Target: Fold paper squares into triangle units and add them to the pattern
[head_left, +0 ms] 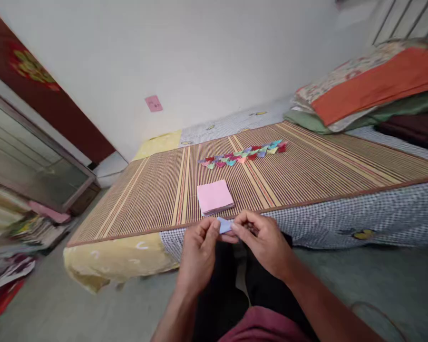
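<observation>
Between my two hands, just off the near edge of the bed, is a small folded piece of light blue paper (224,225). My left hand (202,242) pinches its left side between thumb and fingers. On the right side, the thumb and fingertips of my right hand (262,237) grip it too. Just beyond my hands lies a stack of square pink paper (214,196) on the striped mat. Farther back, several small folded paper pieces (242,156) in red, green, blue, yellow and purple form a long row.
A striped mat (146,199) covers the bed. Folded bedding (374,90) is piled at the back right, beside dark cloth (413,128). The white wall (199,57) rises behind the bed. To the left stand a glass-fronted cabinet (28,147) and piled papers (35,232).
</observation>
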A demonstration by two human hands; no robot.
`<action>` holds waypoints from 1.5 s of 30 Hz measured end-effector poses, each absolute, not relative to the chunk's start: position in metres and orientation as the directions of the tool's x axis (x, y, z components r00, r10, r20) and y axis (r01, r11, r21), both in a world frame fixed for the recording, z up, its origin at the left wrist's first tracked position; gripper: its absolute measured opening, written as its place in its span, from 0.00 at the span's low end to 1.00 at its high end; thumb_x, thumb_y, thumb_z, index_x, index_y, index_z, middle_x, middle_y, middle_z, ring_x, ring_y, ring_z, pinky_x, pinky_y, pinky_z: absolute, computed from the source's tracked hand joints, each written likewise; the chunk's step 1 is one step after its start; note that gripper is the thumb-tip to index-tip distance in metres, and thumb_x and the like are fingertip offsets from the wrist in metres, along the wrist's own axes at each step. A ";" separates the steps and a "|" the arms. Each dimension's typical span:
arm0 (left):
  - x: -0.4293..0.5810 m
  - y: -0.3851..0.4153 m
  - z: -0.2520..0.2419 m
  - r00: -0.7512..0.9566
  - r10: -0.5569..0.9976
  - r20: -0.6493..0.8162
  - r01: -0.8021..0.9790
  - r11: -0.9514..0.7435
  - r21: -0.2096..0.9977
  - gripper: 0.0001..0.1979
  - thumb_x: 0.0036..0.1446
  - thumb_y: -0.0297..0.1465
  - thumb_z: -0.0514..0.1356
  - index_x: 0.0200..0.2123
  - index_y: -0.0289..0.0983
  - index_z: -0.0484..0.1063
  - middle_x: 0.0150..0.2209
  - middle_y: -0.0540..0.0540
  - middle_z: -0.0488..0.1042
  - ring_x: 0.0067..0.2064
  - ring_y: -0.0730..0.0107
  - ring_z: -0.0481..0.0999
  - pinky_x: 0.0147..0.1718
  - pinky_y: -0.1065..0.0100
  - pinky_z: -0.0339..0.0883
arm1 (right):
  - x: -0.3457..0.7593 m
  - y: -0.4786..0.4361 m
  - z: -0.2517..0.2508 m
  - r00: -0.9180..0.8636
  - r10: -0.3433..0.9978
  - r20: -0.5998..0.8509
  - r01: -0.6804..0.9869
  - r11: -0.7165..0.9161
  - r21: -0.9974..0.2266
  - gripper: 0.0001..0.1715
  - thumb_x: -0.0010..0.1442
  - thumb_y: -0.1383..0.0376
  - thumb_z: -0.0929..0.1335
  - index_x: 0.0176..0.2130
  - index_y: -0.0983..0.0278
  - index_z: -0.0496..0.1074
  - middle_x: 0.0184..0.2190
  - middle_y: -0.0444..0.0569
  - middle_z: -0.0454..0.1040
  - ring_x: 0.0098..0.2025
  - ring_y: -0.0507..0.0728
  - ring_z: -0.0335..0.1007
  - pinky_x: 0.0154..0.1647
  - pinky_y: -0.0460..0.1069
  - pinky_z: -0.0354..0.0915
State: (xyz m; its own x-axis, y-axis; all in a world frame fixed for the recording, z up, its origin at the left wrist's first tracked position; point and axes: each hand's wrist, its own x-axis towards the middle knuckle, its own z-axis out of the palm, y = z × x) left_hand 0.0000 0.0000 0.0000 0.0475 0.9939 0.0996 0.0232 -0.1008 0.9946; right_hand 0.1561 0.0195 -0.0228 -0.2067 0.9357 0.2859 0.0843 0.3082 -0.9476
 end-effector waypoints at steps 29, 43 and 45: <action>0.014 -0.005 -0.002 0.024 0.999 0.040 -0.193 -0.034 0.981 0.12 0.55 0.36 0.71 0.33 0.34 0.77 0.29 0.45 0.82 0.30 0.66 0.82 0.37 0.67 0.75 | 0.146 0.016 -0.026 0.027 0.914 0.406 -0.076 0.407 -0.910 0.12 0.68 0.60 0.68 0.32 0.62 0.71 0.27 0.42 0.70 0.28 0.51 0.67 0.28 0.44 0.65; 0.019 -0.006 -0.003 -0.052 0.988 0.144 -0.119 -0.150 0.982 0.12 0.64 0.37 0.64 0.31 0.35 0.78 0.30 0.45 0.82 0.33 0.64 0.80 0.42 0.64 0.72 | 0.142 0.016 -0.032 0.116 0.900 0.419 -0.043 0.426 -0.903 0.10 0.68 0.60 0.68 0.34 0.61 0.71 0.26 0.43 0.72 0.27 0.53 0.72 0.27 0.46 0.70; 0.018 -0.007 -0.001 -0.065 0.983 0.170 -0.073 -0.174 0.982 0.14 0.65 0.38 0.62 0.31 0.35 0.78 0.30 0.44 0.82 0.34 0.63 0.80 0.43 0.64 0.71 | 0.144 0.016 -0.030 0.125 0.877 0.464 0.041 0.462 -0.886 0.11 0.68 0.61 0.68 0.33 0.61 0.70 0.26 0.43 0.71 0.27 0.53 0.71 0.28 0.46 0.68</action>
